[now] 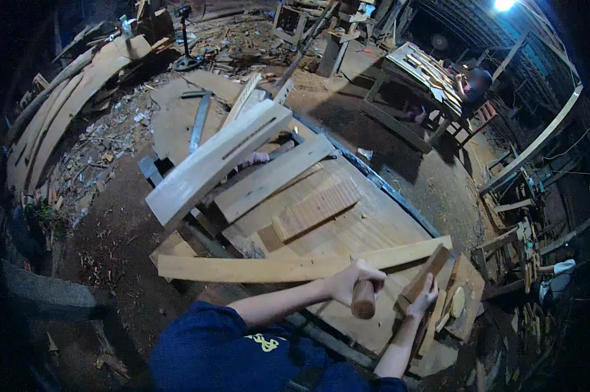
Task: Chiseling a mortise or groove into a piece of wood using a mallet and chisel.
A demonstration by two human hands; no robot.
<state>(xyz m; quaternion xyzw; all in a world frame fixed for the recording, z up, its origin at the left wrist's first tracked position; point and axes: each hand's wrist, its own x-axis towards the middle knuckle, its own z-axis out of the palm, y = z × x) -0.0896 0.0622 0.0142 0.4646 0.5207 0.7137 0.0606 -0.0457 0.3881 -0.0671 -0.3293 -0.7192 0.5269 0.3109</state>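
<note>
My left hand (355, 283) is closed around a round brown wooden handle (363, 306), whose blunt end faces up toward me. The rest of that tool is hidden behind the hand. Close by on the right, my right hand (423, 298) grips a brown wooden block (430, 274) at the bench's near right corner. A long pale wooden strip (262, 269) lies across the near side of the bench, passing just beyond my left hand. Farther back on the bench top (334, 225) rests a shorter, ridged wooden board (318, 210).
A thick slotted beam (220, 157) and a plank (275, 176) lie across the bench's left part. Wood offcuts (461, 304) crowd its right corner. A stand fan (186, 49) is at the back left. Another person (478, 88) is at a far table (425, 75).
</note>
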